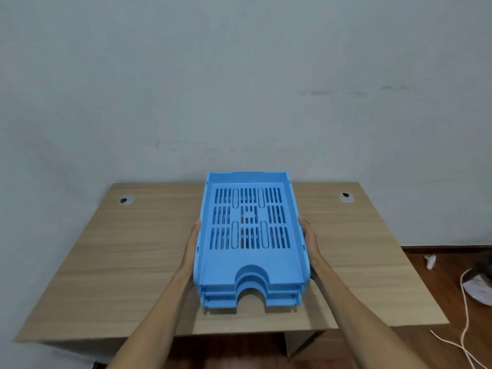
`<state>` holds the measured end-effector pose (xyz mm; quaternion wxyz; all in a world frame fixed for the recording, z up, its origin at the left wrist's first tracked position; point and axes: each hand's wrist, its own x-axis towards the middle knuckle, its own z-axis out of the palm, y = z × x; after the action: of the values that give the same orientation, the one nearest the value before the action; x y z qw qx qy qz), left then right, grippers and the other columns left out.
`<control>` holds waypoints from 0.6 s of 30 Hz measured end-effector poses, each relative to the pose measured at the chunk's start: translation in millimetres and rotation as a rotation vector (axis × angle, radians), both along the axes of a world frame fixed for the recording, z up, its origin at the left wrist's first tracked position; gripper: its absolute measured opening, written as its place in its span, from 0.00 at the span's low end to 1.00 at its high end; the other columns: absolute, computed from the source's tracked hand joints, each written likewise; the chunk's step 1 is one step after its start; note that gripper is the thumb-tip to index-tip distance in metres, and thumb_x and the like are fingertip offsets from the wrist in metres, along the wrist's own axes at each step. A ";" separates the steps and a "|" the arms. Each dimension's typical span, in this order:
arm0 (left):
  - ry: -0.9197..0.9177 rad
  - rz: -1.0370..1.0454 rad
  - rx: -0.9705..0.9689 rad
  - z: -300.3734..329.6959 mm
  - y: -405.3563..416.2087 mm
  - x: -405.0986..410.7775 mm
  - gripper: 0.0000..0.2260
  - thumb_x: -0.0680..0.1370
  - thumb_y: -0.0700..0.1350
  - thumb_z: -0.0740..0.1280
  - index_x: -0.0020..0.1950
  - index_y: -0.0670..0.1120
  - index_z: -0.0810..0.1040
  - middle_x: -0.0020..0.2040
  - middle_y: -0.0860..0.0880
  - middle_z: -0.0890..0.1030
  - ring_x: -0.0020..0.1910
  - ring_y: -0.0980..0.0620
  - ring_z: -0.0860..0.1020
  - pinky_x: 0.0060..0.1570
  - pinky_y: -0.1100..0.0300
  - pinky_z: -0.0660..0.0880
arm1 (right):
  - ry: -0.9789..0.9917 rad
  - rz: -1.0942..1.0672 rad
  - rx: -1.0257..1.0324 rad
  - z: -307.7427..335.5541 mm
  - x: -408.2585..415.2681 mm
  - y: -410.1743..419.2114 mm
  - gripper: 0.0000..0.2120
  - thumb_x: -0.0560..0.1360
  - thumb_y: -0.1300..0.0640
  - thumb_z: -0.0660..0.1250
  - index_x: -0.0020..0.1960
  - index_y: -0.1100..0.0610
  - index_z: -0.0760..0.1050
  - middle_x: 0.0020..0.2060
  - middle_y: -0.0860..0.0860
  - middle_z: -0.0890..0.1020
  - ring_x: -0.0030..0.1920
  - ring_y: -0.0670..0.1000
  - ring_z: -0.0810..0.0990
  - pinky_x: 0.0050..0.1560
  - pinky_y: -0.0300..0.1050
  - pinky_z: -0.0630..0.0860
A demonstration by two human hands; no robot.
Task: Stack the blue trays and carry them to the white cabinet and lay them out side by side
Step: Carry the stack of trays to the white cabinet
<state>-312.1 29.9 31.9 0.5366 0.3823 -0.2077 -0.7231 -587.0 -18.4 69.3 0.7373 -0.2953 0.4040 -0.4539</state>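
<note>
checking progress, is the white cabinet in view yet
No, only the stacked blue plastic trays held between the left hand and right hand over a wooden desk show.

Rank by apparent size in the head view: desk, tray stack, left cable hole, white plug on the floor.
1. Desk
2. Tray stack, though it is nearer the camera
3. Cable hole and plug: too alike to rank
</note>
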 end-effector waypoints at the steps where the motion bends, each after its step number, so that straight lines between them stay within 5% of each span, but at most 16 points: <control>1: -0.014 0.009 -0.008 8.8 2.3 -2.5 0.29 0.80 0.64 0.57 0.64 0.41 0.79 0.54 0.38 0.83 0.47 0.40 0.83 0.48 0.46 0.82 | -0.008 0.004 -0.011 7.6 -3.8 1.5 0.23 0.79 0.44 0.57 0.46 0.59 0.83 0.38 0.58 0.84 0.35 0.57 0.82 0.37 0.49 0.81; 4: -0.025 0.028 -0.035 30.8 15.1 -13.3 0.33 0.78 0.66 0.60 0.70 0.41 0.75 0.61 0.35 0.79 0.52 0.38 0.80 0.56 0.42 0.77 | -0.015 0.062 -0.027 30.7 -15.2 10.6 0.25 0.80 0.43 0.55 0.45 0.59 0.83 0.36 0.58 0.84 0.32 0.56 0.82 0.34 0.47 0.80; 7: -0.021 0.086 -0.057 50.8 42.6 -26.5 0.31 0.78 0.66 0.60 0.66 0.42 0.77 0.54 0.38 0.83 0.48 0.39 0.82 0.52 0.45 0.80 | -0.018 0.113 -0.041 52.8 -23.6 23.9 0.25 0.80 0.44 0.54 0.45 0.59 0.83 0.34 0.57 0.84 0.31 0.55 0.82 0.32 0.46 0.80; 12: -0.023 0.178 -0.091 68.7 100.5 -31.6 0.33 0.76 0.67 0.63 0.70 0.42 0.74 0.58 0.37 0.79 0.53 0.38 0.79 0.60 0.41 0.73 | -0.021 0.228 -0.073 74.1 -19.9 55.7 0.22 0.79 0.45 0.56 0.43 0.59 0.80 0.32 0.56 0.83 0.29 0.55 0.81 0.30 0.45 0.79; 18: -0.101 0.379 -0.087 80.4 171.7 -18.9 0.29 0.77 0.64 0.64 0.64 0.41 0.77 0.52 0.38 0.81 0.47 0.40 0.79 0.54 0.44 0.75 | -0.032 0.380 -0.053 86.7 4.2 95.2 0.25 0.81 0.46 0.53 0.41 0.61 0.81 0.30 0.58 0.83 0.26 0.55 0.81 0.26 0.44 0.79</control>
<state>-331.0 201.6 112.3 0.6681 0.4268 -0.1899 -0.5791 -582.8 76.8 156.0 0.8080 -0.3784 0.3170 -0.3216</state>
